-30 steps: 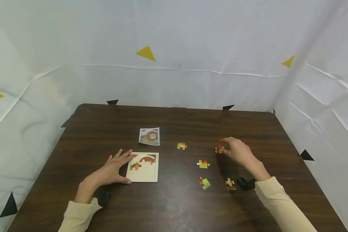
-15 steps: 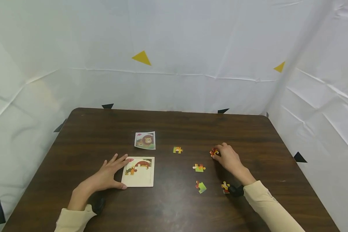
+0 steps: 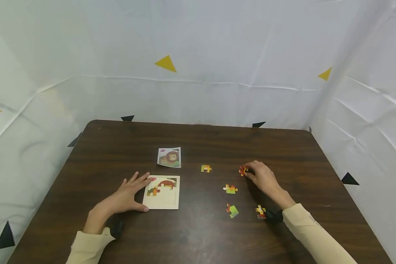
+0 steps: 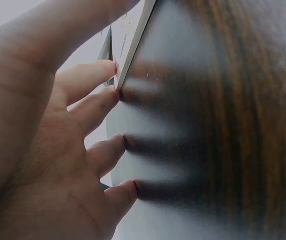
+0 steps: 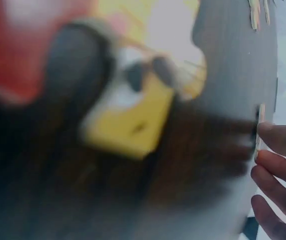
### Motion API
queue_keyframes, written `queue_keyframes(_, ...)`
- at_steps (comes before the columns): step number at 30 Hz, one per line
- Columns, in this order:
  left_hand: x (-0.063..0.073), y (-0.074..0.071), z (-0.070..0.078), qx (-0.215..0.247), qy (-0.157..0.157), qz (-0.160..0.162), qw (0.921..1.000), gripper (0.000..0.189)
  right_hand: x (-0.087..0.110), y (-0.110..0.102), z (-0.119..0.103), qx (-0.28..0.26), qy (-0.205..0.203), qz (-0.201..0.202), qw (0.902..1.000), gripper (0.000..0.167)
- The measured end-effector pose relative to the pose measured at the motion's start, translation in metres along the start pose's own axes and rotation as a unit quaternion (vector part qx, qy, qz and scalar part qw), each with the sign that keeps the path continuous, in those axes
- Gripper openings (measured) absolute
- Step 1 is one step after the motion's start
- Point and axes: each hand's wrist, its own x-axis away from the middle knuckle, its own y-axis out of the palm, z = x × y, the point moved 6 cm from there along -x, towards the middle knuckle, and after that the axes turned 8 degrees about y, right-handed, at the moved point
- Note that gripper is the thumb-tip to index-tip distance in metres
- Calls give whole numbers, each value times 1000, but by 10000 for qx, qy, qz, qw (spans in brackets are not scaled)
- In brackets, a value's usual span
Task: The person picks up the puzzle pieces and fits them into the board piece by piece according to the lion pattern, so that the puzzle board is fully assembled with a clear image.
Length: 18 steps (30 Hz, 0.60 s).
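Observation:
My left hand [image 3: 127, 195] lies spread along the left side of a pale square puzzle board [image 3: 166, 201], fingertips at its upper left and thumb at its lower left corner. A few pieces are set into the board's upper part. In the left wrist view, fingers [image 4: 95, 107] touch the board's edge [image 4: 132, 50]. On the right, my right hand [image 3: 263, 178] pinches a red-and-orange jigsaw piece [image 3: 242, 171] between thumb and fingers. The right wrist view shows that piece [image 5: 261, 117] nearly edge-on at the fingertips.
A lion picture card [image 3: 169, 157] lies behind the board. Loose jigsaw pieces lie between the hands: an orange one [image 3: 206, 168], an orange-green one [image 3: 230, 189] and a green-red one [image 3: 233, 211]. A yellow-red piece [image 3: 260, 212] sits near my right wrist. White cloth [image 3: 204, 102] surrounds the brown table [image 3: 198, 238].
My right hand has shifted slightly left with the red-and-orange piece. The left hand and the board have stayed together in place; the head view has swayed a little.

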Motion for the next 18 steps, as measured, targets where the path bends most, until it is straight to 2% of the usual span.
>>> queue_keyframes(2, 0, 0, 0, -20, -10, -21, 10000, 102, -1, -1, -12, -37, -165, 259, 9995, 27)
queue_keyframes(5, 2, -1, 0, -16, -56, -50, 10000, 101, -2, 0, -47, -227, -727, 499, 9958, 23)
queue_keyframes(11, 1, 0, 3, 56, -11, -19, 10000, 101, -2, 14, -133, -469, -2225, 586, 9720, 23)
queue_keyframes(15, 1, 1, 2, 87, -67, -69, 9999, 101, -7, 26, -174, -516, -2670, 563, 9607, 23)
queue_keyframes(18, 1, 0, 0, 42, -83, -78, 9999, 101, -10, 38, -198, -558, -2871, 304, 9558, 18)
